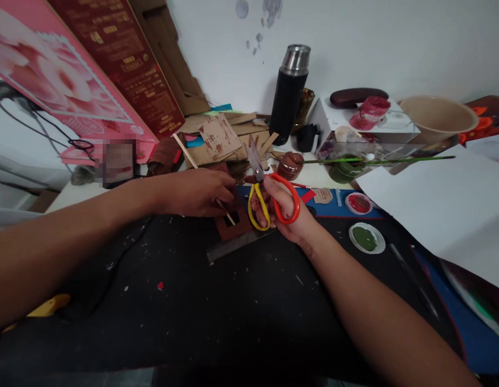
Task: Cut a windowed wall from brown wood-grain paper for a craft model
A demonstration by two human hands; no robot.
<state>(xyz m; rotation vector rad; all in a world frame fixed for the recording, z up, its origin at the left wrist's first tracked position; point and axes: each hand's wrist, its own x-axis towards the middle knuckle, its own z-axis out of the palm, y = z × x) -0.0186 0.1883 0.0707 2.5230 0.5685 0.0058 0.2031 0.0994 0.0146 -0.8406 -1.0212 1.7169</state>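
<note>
My right hand [287,207] grips a pair of scissors [256,164] with one red and one yellow handle. The thumb is through the red loop, and the slightly parted blades point up and away. My left hand [196,191] is closed around a thin wooden stick [185,151], which emerges on both sides of the fingers. Its near tip lies over a brown piece with a square opening [225,231], partly covered by the left hand. Just in front of that piece a flat ruler-like strip [229,247] rests on the black mat [233,312].
Cardboard scraps [221,137], a black thermos [289,97] and a jar of brown paint [290,165] stand behind the hands. To the right are a lid of green paint [366,238], a lid of red paint [359,203], a pen [412,279] and white paper [446,199].
</note>
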